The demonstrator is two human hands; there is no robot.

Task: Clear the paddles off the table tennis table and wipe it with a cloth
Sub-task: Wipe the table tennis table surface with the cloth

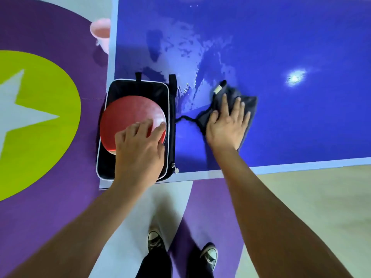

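Two forearms enter from the bottom of the head view, with two black-and-white sneakers on the floor between them.

Left hand, lower centre-left: fingers spread and lightly bent, lying on top of the red paddle. It presses down and does not wrap around; thumb and paddle handle are hidden under the palm. Paddle lies inside an open black paddle case, which sits on the table's near-left corner.

Right hand, centre: fingers apart and flat, palm pressing a dark grey cloth onto the blue table tennis table. A thin black cord runs on the table from the cloth's left corner toward the case. Wet streaks cover the table above the case and cloth; the right side looks dry.

Pink bucket stands on the floor at upper left, partly hidden by the table edge.

Step judged: wiping, with the paddle packed but the case not yet off the table.

To do it well:
- Keep the palm flat on the cloth.
- Use overlapping passes into the dry area.
- Lift the case away so the corner under it gets wiped.
- Keep the cord from dragging.

Counts: 1 paddle visible, 1 case, 1 cloth, 1 bucket, 2 hands, 2 sneakers.
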